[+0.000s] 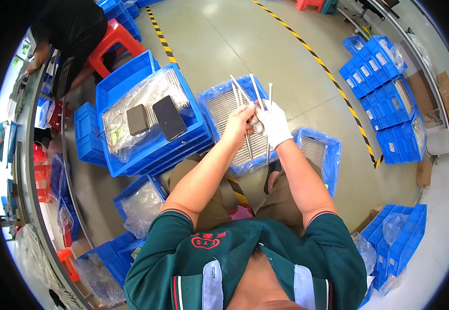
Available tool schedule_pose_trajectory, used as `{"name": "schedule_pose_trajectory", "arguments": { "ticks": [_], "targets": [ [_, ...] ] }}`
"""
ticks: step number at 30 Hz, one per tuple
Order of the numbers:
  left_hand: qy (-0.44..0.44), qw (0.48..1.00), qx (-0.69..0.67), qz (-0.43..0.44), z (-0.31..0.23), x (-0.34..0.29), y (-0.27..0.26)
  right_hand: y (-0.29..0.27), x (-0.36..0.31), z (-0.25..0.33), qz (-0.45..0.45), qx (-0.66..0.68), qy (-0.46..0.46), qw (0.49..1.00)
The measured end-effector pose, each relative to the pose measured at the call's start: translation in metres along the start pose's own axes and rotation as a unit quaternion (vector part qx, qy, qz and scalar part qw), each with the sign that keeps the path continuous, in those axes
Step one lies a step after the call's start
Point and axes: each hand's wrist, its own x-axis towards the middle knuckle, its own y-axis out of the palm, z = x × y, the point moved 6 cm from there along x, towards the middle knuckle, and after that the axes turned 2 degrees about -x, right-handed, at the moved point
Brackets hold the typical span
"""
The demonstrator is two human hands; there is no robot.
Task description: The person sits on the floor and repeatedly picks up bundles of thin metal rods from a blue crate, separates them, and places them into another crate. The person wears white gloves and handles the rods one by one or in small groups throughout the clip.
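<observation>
Green shirt nearest; farther off, over a blue crate, left hand and gloved right hand grip slim metallic rods, probably stiff, light, slippery, best held mid-length.

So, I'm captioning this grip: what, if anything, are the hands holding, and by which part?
Slender metal rods, held partway along, between their ends, by the fingers of the left hand and white-gloved right hand.
</observation>
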Motion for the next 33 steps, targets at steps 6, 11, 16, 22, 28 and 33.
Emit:
{"name": "schedule_pose_trajectory", "arguments": {
  "ticks": [6, 11, 16, 22, 28, 33],
  "targets": [
    [0.009, 0.997, 0.081, 0.006, -0.014, -0.008, -0.004, -0.016, 0.009, 0.030, -0.038, -0.073, 0.035, 0.996],
    [-0.078, 0.990, 0.049, 0.108, 0.017, -0.013, 0.009, -0.014, 0.029, 0.009, 0.014, -0.060, 0.055, 0.997],
    [-0.113, 0.988, 0.071, 0.082, 0.020, -0.020, 0.019, -0.032, 0.041, 0.006, -0.100, 0.077, 0.020, 0.992],
    [-0.210, 0.961, 0.082, 0.162, 0.036, -0.045, 0.033, -0.114, 0.086, -0.016, -0.278, 0.122, -0.011, 0.953],
    [-0.123, 0.978, -0.018, 0.168, -0.001, -0.023, 0.005, -0.091, 0.063, 0.002, -0.134, 0.118, 0.026, 0.984],
    [-0.122, 0.973, -0.100, 0.168, -0.004, -0.012, 0.003, -0.015, 0.034, 0.001, -0.005, -0.014, 0.014, 1.000]
  ]
}}
